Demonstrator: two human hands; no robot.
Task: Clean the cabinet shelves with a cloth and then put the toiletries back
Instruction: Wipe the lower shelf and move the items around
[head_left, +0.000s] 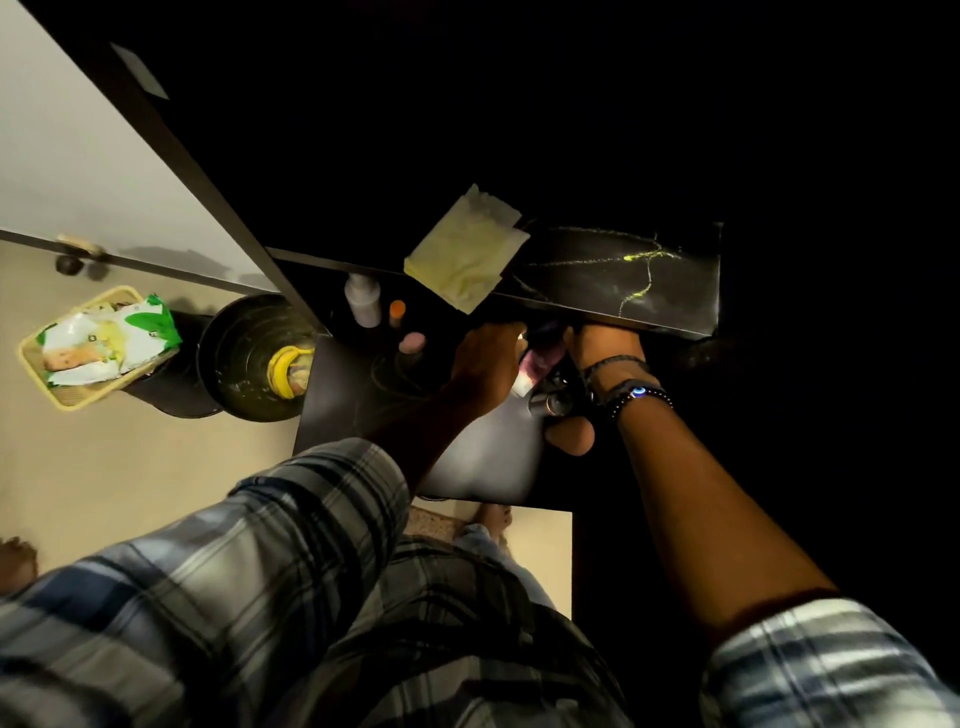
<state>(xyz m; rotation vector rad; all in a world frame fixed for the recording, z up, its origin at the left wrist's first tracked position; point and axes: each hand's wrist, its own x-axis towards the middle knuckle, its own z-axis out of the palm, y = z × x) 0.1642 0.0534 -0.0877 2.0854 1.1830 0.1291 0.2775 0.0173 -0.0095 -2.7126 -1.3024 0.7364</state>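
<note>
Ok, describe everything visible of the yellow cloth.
The cloth is pale yellow, soft-looking fabric, folded to a rough square, creased, with a paler layer poking out at its top corner. It lies flat on the dark shelf, its lower corner overhanging the front edge. The left hand and right hand are lower down, clear of it.

No lettering can be read anywhere; the view is too dim and soft. The white-and-green packet (111, 338) in the yellow basket (32, 358) carries leaf shapes and dark printed marks, but they are too blurred to make out. Any print on the white bottle (363, 301) is too dark and small to tell.
</note>
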